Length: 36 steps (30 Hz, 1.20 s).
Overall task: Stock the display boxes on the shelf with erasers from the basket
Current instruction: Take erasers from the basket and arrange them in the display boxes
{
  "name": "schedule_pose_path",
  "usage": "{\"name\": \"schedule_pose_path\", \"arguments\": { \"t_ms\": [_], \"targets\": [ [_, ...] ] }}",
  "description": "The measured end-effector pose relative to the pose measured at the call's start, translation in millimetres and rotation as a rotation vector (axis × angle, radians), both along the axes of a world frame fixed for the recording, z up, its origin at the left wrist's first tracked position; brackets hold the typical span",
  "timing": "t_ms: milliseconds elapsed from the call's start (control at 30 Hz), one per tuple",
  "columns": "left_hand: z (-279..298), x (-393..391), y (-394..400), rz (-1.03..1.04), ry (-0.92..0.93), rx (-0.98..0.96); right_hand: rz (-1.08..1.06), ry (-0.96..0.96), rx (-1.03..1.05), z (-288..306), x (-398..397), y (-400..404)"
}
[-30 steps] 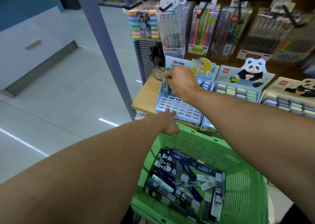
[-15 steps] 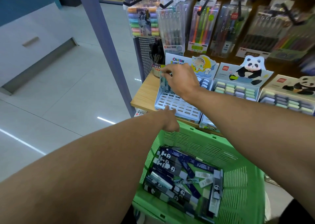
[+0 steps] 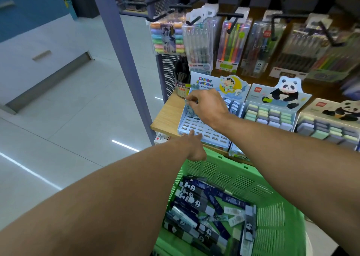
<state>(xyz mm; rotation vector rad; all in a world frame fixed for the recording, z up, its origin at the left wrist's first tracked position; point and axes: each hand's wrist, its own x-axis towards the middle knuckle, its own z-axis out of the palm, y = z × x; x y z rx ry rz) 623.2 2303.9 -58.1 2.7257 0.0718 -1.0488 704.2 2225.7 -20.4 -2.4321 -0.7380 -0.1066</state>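
Note:
A green basket (image 3: 272, 193) below the shelf holds several long dark panda-print erasers (image 3: 196, 203) and small white ones. On the wooden shelf (image 3: 167, 115) stands a light blue cartoon display box (image 3: 202, 129) with mostly bare slots. My right hand (image 3: 206, 107) reaches over its upper left corner and pinches a small pale eraser (image 3: 188, 104) there. My left hand (image 3: 194, 146) lies at the box's front edge, a fingertip touching it; its other fingers are hidden.
Two panda display boxes (image 3: 272, 111) (image 3: 331, 127) with pastel erasers stand to the right. Pen packs (image 3: 229, 45) hang on hooks above. A cup of pens (image 3: 182, 80) sits at the shelf's left corner beside a grey post (image 3: 124, 61). Tiled floor lies to the left.
My right hand has shifted slightly up and left over the box's upper left corner with the eraser. My left hand has stayed at the front edge.

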Motion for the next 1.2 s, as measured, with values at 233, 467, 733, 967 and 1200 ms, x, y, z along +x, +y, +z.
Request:
{"name": "schedule_pose_path", "arguments": {
  "t_ms": [233,467,733,967,1200],
  "targets": [
    [5,-2,-1,-0.001,0.005,-0.010,-0.015,0.009,-0.028,2,-2,6],
    [4,-3,0,-0.005,0.015,-0.010,-0.100,0.036,-0.043,7,12,0],
    [1,-1,-1,0.005,0.020,0.004,-0.085,0.025,-0.162,10,19,8],
    [2,-4,-3,0.007,-0.001,-0.004,-0.066,0.003,-0.221,18,18,20],
    [2,-6,-4,0.012,-0.021,-0.005,0.015,-0.050,-0.330,28,9,28]
  ]
}}
